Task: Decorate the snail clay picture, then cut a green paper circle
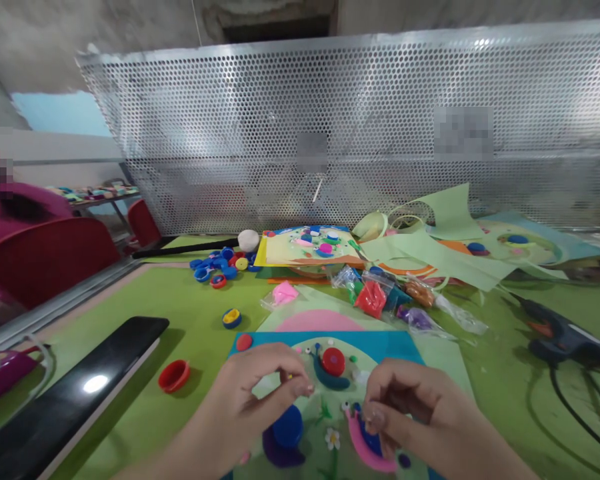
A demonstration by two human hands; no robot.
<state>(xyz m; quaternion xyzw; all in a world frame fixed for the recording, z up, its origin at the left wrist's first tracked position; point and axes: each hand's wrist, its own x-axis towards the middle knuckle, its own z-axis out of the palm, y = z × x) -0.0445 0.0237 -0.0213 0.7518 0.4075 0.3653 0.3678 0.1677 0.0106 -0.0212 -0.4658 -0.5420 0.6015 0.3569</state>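
Note:
My left hand (275,383) hovers over the craft picture, thumb and forefinger nearly together in a pinch; whatever lies between them is too small to name. On the right, my right hand (405,407) has its fingers curled against the thumb, and their contents are hidden. Beneath both is a blue-bordered card (390,342) with clay snails whose shells are bottle caps. One snail has a red cap (333,361), another a blue cap (287,425) on a purple body. A pink clay snail (363,443) is partly covered by my right hand. Between the hands sits a white clay flower (333,438).
A dark phone-like slab (80,393) and a red cap (174,376) lie to the left. Behind are loose bottle caps (223,263), bagged clay (373,297), a finished picture (320,243) and paper scraps (430,253). A glue gun (565,330) with its cord lies right.

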